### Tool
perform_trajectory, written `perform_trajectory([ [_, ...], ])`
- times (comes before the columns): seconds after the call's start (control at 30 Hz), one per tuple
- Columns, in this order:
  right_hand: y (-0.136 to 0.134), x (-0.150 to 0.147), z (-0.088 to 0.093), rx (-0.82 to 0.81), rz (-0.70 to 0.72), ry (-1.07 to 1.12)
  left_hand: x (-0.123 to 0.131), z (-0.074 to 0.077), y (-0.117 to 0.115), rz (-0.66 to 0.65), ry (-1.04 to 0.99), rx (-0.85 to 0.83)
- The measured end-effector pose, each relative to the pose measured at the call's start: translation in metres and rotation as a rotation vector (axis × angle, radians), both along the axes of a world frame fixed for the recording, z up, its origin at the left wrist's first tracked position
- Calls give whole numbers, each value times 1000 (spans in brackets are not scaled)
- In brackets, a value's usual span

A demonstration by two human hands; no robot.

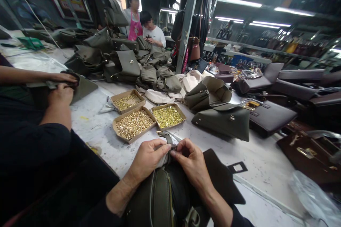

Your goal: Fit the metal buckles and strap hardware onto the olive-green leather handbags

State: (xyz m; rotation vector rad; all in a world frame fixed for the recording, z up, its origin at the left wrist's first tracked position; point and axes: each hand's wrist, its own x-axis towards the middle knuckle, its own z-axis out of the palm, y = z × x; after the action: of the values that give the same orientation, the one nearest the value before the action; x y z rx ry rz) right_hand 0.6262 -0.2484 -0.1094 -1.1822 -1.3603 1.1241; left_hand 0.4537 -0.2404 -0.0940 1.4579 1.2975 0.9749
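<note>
A dark olive bag [160,195] with a zip down its side lies on the table edge right in front of me. My left hand [146,159] pinches a strap [167,137] at the bag's top between thumb and fingers. Close beside it, my right hand [191,159] is closed on the same strap, its fingertips almost touching the left ones. Any small part between the fingertips is too small to make out. The bag's dark flap [222,175], with a rectangular cut-out tab, spreads out to the right.
Three cardboard trays of small gold metal pieces stand ahead: the nearest tray [134,124], the right tray [168,116] and the rear tray [127,101]. Olive bags [221,122] lie to the right, brown bags [306,156] beyond. At left, a co-worker's hands [62,90] handle an olive piece.
</note>
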Motion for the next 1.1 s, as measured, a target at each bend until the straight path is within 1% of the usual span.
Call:
perform_trajectory([
  [0.2,2,-1,6,-41,15,-68,0,2,-2,18,38,25],
  [0.33,4,-3,9,-41,8,-132,0,5,-3,31,58,43],
  [0.4,3,-4,10,-9,-8,-201,0,5,-3,40,78,55],
  [0.5,1,-6,11,101,-49,-343,1,5,-3,37,116,69],
  [0.57,-1,-7,12,140,-61,-390,1,5,-3,33,136,64],
  [0.63,-2,-6,14,133,-44,-372,0,7,-3,12,124,35],
  [0.77,-1,-3,17,147,35,-281,-6,11,1,-23,62,-62],
  [0.9,-3,2,16,184,53,-248,-12,15,7,-32,99,-129],
  [0.97,-7,6,15,200,69,-250,-14,16,8,-21,134,-145],
  [1.03,-12,10,15,217,98,-233,-15,16,10,17,157,-153],
  [1.1,-18,13,16,242,129,-222,-16,15,12,50,147,-166],
])
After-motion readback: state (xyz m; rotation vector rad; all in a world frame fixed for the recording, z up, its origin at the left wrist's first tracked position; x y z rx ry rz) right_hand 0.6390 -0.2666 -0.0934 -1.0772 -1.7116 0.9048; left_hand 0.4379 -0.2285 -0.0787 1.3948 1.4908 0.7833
